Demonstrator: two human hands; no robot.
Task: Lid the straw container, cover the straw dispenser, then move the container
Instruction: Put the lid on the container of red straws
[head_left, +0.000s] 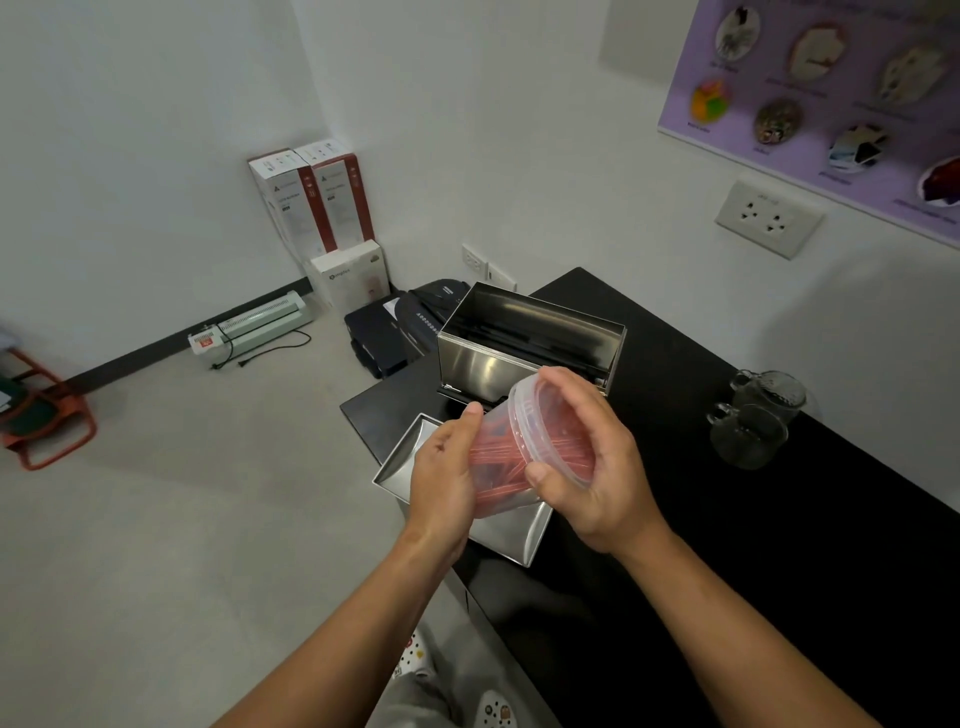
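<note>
Straw container (506, 457), a clear plastic tub packed with red straws, is held tilted above the near corner of the black desk (779, 519), its long axis running from lower left up to the right. The left hand (447, 478) wraps its body from the left; the right hand (592, 462) cups the lid (550, 431) over the mouth, thumb on the rim, so that hand is the one to press it home. Whether the lid is fully seated I cannot tell. Just behind stands the steel straw dispenser (530, 338), open on top and apparently empty. Its steel cover (410, 457) lies upturned on the desk under the hands, nearer the left one.
</note>
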